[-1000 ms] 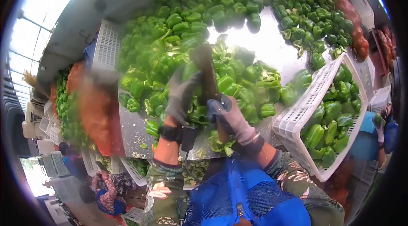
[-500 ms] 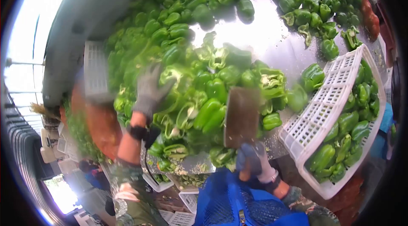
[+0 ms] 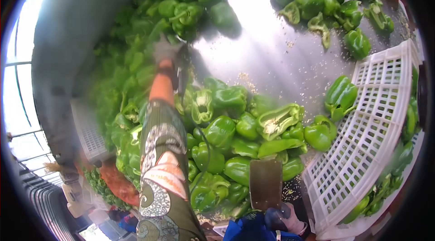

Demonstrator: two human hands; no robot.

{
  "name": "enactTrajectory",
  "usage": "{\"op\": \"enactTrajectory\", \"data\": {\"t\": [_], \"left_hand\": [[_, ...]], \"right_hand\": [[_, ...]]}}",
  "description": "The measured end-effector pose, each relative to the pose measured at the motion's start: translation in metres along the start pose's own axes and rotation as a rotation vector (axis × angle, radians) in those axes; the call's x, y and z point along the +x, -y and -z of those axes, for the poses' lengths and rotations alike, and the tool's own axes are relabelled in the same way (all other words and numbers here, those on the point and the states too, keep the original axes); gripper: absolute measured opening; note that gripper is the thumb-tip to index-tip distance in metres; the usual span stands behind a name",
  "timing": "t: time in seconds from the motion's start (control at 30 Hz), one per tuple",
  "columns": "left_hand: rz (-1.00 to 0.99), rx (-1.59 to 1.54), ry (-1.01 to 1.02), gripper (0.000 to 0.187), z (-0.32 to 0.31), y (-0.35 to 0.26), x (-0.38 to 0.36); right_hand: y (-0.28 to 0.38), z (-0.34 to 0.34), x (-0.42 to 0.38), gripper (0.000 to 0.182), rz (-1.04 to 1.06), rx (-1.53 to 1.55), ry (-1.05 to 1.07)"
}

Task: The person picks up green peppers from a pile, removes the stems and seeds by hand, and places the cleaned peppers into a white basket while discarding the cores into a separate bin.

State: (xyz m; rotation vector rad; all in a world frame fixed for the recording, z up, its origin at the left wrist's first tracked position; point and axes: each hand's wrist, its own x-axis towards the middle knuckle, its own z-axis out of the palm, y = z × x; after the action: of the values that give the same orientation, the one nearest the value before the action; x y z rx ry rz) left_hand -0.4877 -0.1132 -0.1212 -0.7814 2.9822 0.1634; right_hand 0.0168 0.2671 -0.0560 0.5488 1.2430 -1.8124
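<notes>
Glossy green bell peppers point(image 3: 186, 19) lie beside the grey-gloved left hand point(image 3: 166, 50), whose blurred fingers' state cannot be told, while the gloved right hand's point(image 3: 282, 219) curled fingers hold a broad rectangular metal cleaver point(image 3: 265, 184) low, seemingly clear of the reaching arm point(image 3: 162, 89).

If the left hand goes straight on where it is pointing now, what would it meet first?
Most likely the left hand would meet the heaped green peppers just ahead of its fingers. Blur hides whether it already touches them, and the depth there is unclear.
</notes>
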Motion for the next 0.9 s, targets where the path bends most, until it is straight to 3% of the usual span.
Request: {"op": "enactTrajectory", "data": {"t": [0.03,0.07,0.13,0.17,0.2,0.23,0.27,0.3,0.4,0.47,0.5,0.57,0.6,0.63,0.7,0.77,0.83,0.9], "left_hand": [[-0.058,0.067,-0.036,0.092,-0.013,0.013,-0.006],[-0.163,-0.057,0.178,0.110,-0.001,0.025,-0.025],[-0.249,0.043,0.141,0.106,-0.009,0.047,-0.069],[-0.374,-0.237,0.238,0.092,0.004,0.065,-0.084],[-0.338,-0.545,0.193,0.080,-0.006,0.090,-0.075],[-0.287,-0.851,0.148,0.069,0.025,0.084,-0.097],[-0.176,-1.436,0.300,0.060,0.057,0.088,-0.128],[-0.140,-1.475,0.396,0.058,0.107,0.083,-0.157],[-0.401,-1.684,0.383,0.054,0.191,0.087,-0.230],[-0.494,-1.756,0.333,0.055,0.231,0.088,-0.275],[-0.553,-1.679,0.436,0.068,0.254,0.094,-0.297],[-0.630,-1.934,0.494,0.071,0.249,0.102,-0.317],[-0.540,-1.974,0.476,0.067,0.249,0.106,-0.334],[-0.396,-1.814,0.371,0.058,0.242,0.122,-0.338],[-0.109,-1.842,0.418,0.048,0.236,0.133,-0.374],[0.000,-1.688,0.334,0.043,0.248,0.146,-0.405],[0.063,-1.800,0.310,0.033,0.232,0.175,-0.424],[0.125,-2.203,0.304,0.032,0.225,0.192,-0.444]], "right_hand": [[0.010,-0.006,0.004,0.024,0.036,0.000,-0.025],[0.019,-0.015,0.002,0.025,0.062,0.000,-0.044],[0.032,-0.028,0.006,0.027,0.160,0.066,-0.017],[0.039,-0.034,0.007,0.028,0.209,0.095,-0.004],[0.051,-0.042,0.006,0.026,0.259,0.092,0.004],[0.074,-0.051,0.003,0.024,0.327,0.063,0.006],[0.101,-0.063,-0.003,0.022,0.410,0.002,0.011],[0.123,-0.077,-0.013,0.021,0.497,-0.042,0.016],[0.168,-0.111,-0.039,0.017,0.766,-0.022,0.099],[0.160,-0.128,-0.037,0.015,0.832,0.392,0.432],[0.158,-0.142,-0.034,0.014,0.834,0.491,0.561],[0.178,-0.181,-0.035,0.013,1.021,-0.182,0.177],[0.186,-0.194,-0.028,0.014,1.083,-0.511,-0.005],[0.174,-0.196,-0.009,0.017,1.127,-0.828,-0.133],[0.150,-0.201,-0.010,0.019,1.016,-0.824,-0.057],[0.129,-0.204,-0.013,0.017,1.028,-0.727,0.012],[0.127,-0.213,-0.033,0.016,0.391,-0.266,0.305],[0.113,-0.218,-0.024,0.019,0.164,0.098,0.512]]}}
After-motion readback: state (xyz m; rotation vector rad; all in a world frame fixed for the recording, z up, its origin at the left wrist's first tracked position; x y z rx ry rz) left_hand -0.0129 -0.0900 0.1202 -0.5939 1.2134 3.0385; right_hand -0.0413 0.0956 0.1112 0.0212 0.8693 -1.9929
